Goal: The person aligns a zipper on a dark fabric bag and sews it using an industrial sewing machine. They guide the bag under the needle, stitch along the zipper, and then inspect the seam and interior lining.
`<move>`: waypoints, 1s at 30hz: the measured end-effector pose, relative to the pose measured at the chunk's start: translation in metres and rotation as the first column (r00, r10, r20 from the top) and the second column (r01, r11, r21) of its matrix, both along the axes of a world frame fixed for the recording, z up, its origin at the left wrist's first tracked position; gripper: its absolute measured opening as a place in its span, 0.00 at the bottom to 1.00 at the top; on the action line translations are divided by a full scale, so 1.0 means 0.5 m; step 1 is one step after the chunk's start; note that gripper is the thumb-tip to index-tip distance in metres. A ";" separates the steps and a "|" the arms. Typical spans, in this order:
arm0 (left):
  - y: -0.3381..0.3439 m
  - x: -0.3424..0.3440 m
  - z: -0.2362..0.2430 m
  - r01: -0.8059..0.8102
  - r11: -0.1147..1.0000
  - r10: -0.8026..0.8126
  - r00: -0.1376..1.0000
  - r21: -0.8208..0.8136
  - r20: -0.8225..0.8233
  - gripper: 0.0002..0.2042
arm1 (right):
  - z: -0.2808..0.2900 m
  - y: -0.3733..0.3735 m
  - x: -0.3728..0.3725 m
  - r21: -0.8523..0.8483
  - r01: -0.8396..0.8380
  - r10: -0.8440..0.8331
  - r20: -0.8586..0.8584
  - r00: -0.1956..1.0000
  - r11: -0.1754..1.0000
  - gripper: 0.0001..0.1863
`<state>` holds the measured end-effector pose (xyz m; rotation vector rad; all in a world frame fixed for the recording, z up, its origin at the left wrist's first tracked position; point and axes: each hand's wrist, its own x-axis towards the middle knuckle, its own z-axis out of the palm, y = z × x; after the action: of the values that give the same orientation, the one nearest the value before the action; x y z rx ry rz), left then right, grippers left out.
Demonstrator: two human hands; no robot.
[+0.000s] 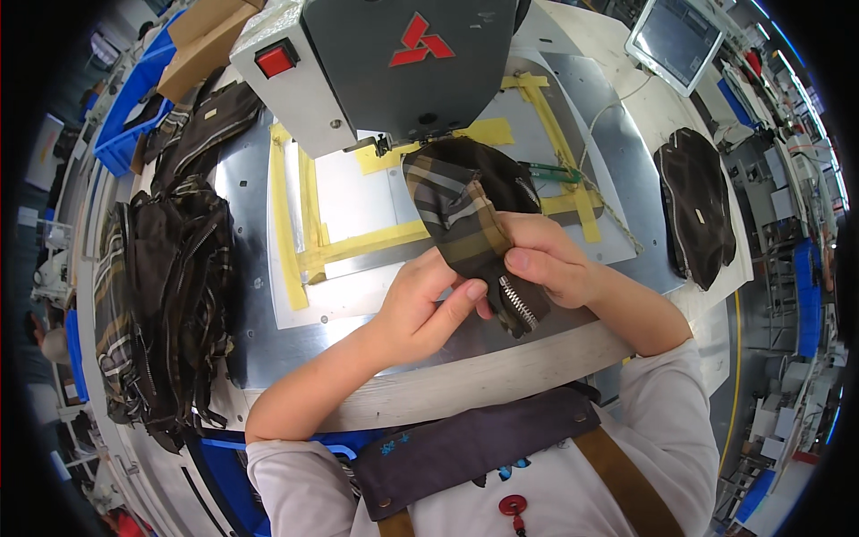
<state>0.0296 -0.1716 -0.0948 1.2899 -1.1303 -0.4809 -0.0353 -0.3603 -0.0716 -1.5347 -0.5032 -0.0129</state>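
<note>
Between my two hands hangs a dark plaid fabric pouch (461, 210) with a silver zipper (517, 302) at its near end. My left hand (429, 304) grips its left edge, thumb pressed against the fingers. On the other side my right hand (548, 259) pinches the cloth just above the zipper. The pouch's far end lies close under the head of a grey sewing machine (407, 72). Green-handled thread snips (550, 172) rest on the work plate behind the pouch, partly hidden by it.
Yellow tape strips (367, 243) mark the plate. A heap of dark plaid pouches (170, 304) lies at the left, and one dark zipped pouch (696, 210) at the right. Farther back stand a blue bin (125, 134), a cardboard box (201, 49) and a tablet-like screen (677, 40).
</note>
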 end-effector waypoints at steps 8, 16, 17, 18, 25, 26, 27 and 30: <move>-0.005 -0.026 0.007 -0.139 0.988 0.143 0.988 0.069 -0.060 0.08 | 0.017 -0.030 0.017 -0.002 -0.002 0.002 -0.097 0.995 1.000 0.14; -0.008 -0.041 0.025 -0.159 0.976 0.179 0.975 0.146 -0.131 0.07 | 0.016 -0.041 0.023 0.148 -0.070 0.119 -0.356 0.927 0.987 0.12; -0.007 -0.038 0.025 -0.140 0.977 0.156 0.983 0.161 -0.096 0.09 | 0.013 -0.043 0.024 0.154 -0.078 0.129 -0.354 0.926 0.985 0.13; -0.004 -0.035 0.026 -0.120 0.977 0.133 0.989 0.176 -0.061 0.10 | 0.009 -0.046 0.024 0.160 -0.086 0.138 -0.351 0.926 0.983 0.13; -0.001 -0.034 0.025 -0.082 0.976 0.101 0.991 0.204 -0.082 0.14 | 0.016 -0.036 0.020 0.214 -0.061 0.152 -0.439 0.885 0.975 0.13; -0.001 -0.034 0.026 -0.074 0.978 0.097 0.989 0.197 -0.112 0.15 | 0.016 -0.035 0.021 0.215 -0.063 0.154 -0.439 0.885 0.975 0.13; -0.001 -0.035 0.027 -0.067 0.980 0.094 0.985 0.190 -0.142 0.15 | 0.015 -0.036 0.021 0.216 -0.065 0.157 -0.440 0.884 0.974 0.13; 0.000 -0.033 0.030 -0.038 0.981 0.079 0.974 0.192 -0.212 0.16 | 0.015 -0.040 0.022 0.202 -0.073 0.158 -0.443 0.883 0.977 0.13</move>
<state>0.0131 -0.1716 -0.0796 1.3906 -0.8756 -0.6804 -0.0243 -0.3804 -0.0643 -1.2711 -0.2064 0.3811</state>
